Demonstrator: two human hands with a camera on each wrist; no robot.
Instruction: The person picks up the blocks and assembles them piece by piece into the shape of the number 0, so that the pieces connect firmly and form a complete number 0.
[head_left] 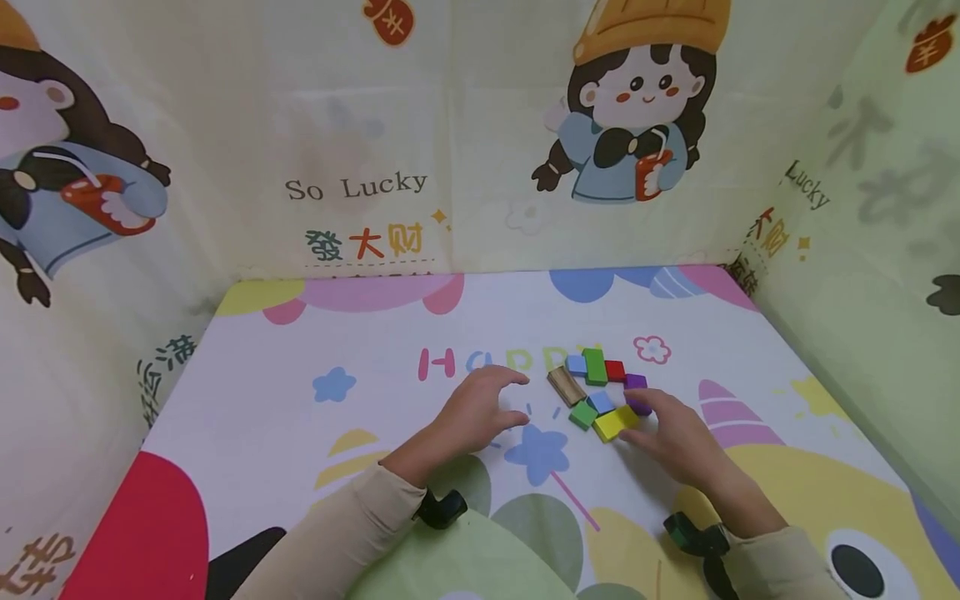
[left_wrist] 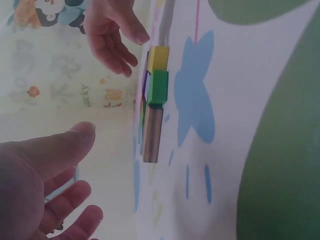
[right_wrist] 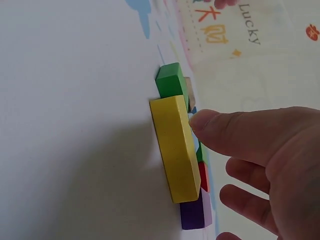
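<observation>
Several coloured blocks form a rough ring on the table. A yellow block (head_left: pixel 616 423) lies at its near side, beside a small green block (head_left: pixel 582 415) and a light blue block (head_left: pixel 601 402). A brown wood-grain block (head_left: pixel 566 386) makes up the left side. Along the far side are another blue block (head_left: pixel 576 365), a longer green block (head_left: pixel 595 367) and a red block (head_left: pixel 615 371); a purple block (head_left: pixel 637 393) is at the right. My right hand (head_left: pixel 678 437) hovers by the yellow and purple blocks, thumb and fingers apart. Left of the ring, my left hand (head_left: pixel 480 407) is spread and holds nothing.
Under the blocks is a white table cover (head_left: pixel 262 417) printed with stars, shapes and letters. A printed cloth wall (head_left: pixel 495 225) rises behind the table, with further cloth at both sides. Each wrist wears a dark camera strap.
</observation>
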